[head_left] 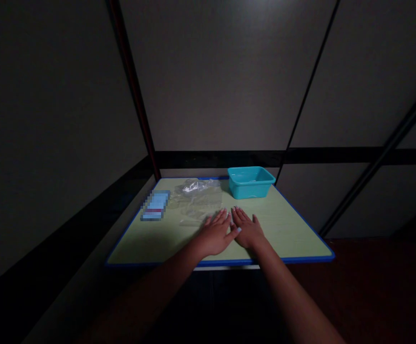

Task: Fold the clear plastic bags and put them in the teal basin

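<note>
My left hand (216, 235) lies palm down near the front of the table, its fingers stretched out and the thumb crossing onto my right hand (247, 231). That right hand also rests flat, fingers pointing away from me. Both are open and hold nothing. Just beyond the left fingertips a crumpled clear plastic bag (202, 198) is spread on the tabletop; whether the fingers touch its near edge I cannot tell. A turquoise plastic basin (250, 190) stands behind my right hand, with a little of its inside showing.
The pale yellow-green table (290, 229) has a blue edge. At its left side lies a flat rectangular thing (156, 205), blurred by pixelation, perhaps with a screen. Dark panelled walls (222, 86) rise behind and to the left. A dark red floor (366, 272) shows at right.
</note>
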Action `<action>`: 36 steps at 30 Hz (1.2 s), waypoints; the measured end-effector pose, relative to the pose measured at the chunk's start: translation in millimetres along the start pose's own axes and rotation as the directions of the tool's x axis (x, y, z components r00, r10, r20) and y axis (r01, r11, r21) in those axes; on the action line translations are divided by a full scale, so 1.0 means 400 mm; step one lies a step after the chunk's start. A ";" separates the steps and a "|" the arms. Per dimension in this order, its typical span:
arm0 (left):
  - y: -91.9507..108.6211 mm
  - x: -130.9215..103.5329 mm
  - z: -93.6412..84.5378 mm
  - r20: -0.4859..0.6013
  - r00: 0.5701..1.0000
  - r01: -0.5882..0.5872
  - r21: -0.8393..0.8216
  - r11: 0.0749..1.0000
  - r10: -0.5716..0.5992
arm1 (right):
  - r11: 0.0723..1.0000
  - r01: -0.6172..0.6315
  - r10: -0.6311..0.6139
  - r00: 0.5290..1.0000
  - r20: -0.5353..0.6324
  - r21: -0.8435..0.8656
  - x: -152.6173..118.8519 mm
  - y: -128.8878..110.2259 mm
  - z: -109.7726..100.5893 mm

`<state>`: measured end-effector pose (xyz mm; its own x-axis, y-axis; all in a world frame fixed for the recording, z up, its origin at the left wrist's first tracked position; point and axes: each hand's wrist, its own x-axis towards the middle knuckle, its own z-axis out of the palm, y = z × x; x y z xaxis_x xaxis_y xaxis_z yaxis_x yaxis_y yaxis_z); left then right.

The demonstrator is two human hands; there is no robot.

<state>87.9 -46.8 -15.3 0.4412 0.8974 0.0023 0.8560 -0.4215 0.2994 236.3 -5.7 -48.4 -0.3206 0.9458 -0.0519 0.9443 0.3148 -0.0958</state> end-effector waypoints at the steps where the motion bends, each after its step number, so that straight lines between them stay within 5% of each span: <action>1: 0.027 0.020 0.009 0.008 1.000 -0.005 -0.052 0.999 0.005 | 1.000 0.020 -0.019 1.000 0.011 -0.022 0.000 0.004 0.002; 7: 0.109 0.114 0.053 -0.008 0.992 0.122 -0.218 0.968 -0.127 | 0.994 0.060 -0.060 0.998 0.001 -0.087 0.001 0.017 0.013; 17: 0.050 0.117 0.067 -0.036 0.990 0.129 -0.188 0.974 -0.138 | 0.994 0.056 -0.053 0.998 0.039 -0.089 -0.007 -0.001 -0.018; 36: -0.081 0.013 0.052 -0.091 0.975 0.211 0.123 0.970 -0.200 | 0.999 -0.032 0.033 0.999 -0.017 0.015 0.003 -0.008 -0.007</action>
<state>68.1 -31.1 -44.7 0.2342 0.9718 0.0291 0.9563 -0.2356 0.1731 233.1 -5.2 -45.3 -0.2883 0.9568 -0.0378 0.9530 0.2829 -0.1086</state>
